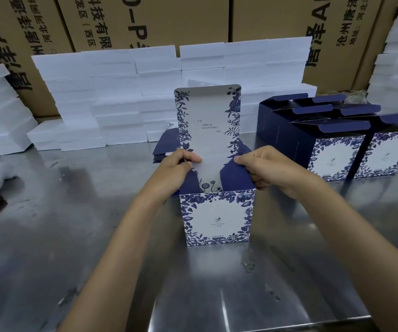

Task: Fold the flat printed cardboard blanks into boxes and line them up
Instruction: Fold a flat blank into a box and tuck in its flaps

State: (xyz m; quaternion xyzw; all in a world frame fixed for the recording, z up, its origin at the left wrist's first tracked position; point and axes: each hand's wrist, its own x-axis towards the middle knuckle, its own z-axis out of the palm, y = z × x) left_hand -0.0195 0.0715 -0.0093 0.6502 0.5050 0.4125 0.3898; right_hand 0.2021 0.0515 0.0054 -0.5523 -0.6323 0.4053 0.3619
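Box stands mid-table, bottom formed, lid upright at the back. Step in hand: tucking the side flaps. Left hand curls over the left flap, fingers at the lid's base; right hand pinches the navy right flap, bending it inward. Next move prob. calls for both flaps pressed flat, then lid brought down & tucked w/o creasing. Finished boxes sit in a row at right (lids open); flat blanks lie just behind the box, foam slabs beyond.

Steel table, white foam slabs stacked behind — tall brown printed cartons at back
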